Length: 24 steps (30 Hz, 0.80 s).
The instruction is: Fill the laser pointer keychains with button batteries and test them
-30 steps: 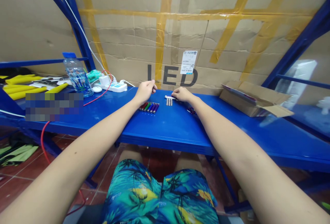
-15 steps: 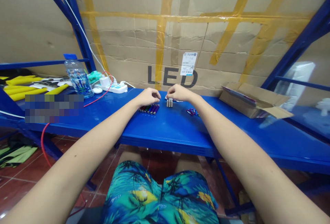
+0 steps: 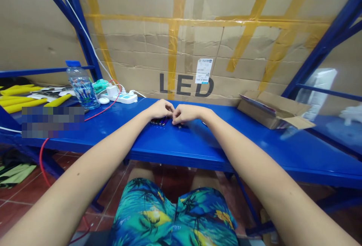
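Observation:
At the middle of the blue table (image 3: 181, 144), my left hand (image 3: 161, 108) is curled over a row of several small, dark, shiny coloured tubes (image 3: 158, 122). Its fingers are closed, and what lies between them is hidden. My right hand (image 3: 188, 113) meets it from the right with fingertips pinched together, close to or touching the left fingers. Anything in that pinch is too small to make out. Just under the right hand, a bit of a small metal-coloured piece (image 3: 180, 126) shows; the rest of that group is covered.
An open cardboard box (image 3: 273, 112) sits at the right. Leftward stand a water bottle (image 3: 82, 87), a white power strip (image 3: 126, 97) with a red cable, and yellow-handled items (image 3: 25, 104). A large taped carton (image 3: 135, 49) marked LED walls off the back.
My right hand has moved left from the small metal pieces to my left hand's fingertips, and now covers most of those pieces. My left hand stays over the tubes.

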Each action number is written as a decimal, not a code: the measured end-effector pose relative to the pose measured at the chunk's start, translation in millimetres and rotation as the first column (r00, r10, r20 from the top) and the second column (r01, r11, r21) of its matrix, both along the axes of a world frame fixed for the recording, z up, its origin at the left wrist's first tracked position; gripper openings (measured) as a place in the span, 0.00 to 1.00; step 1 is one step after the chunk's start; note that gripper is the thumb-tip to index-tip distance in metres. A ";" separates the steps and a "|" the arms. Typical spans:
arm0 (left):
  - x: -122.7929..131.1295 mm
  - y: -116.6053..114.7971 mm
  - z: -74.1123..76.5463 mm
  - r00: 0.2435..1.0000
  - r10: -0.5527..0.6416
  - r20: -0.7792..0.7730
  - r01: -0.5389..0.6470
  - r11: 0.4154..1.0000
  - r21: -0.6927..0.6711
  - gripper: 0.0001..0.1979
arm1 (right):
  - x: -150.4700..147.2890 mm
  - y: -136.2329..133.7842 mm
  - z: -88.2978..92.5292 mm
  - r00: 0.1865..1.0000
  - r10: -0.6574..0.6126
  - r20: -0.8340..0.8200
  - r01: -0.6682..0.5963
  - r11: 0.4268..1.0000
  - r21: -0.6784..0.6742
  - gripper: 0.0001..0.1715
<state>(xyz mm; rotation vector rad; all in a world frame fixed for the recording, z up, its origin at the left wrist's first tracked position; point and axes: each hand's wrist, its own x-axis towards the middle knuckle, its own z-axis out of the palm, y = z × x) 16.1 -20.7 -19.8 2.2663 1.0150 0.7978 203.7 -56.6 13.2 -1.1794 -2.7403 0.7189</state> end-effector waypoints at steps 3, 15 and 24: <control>2.4 -1.1 -0.1 0.998 -0.050 -0.025 0.050 0.999 -0.013 0.06 | 8.8 -9.8 7.3 0.991 -0.054 0.125 0.065 0.994 -0.092 0.03; 35.7 -25.4 -0.4 0.968 -0.022 -0.251 0.130 0.896 0.425 0.11 | 54.2 -37.1 7.5 0.930 -0.192 0.313 0.222 0.973 -0.064 0.12; 47.9 -32.0 -0.7 0.860 0.121 -0.495 0.187 0.829 0.527 0.14 | 56.9 -34.0 12.4 0.922 -0.149 0.359 0.196 0.975 -0.099 0.12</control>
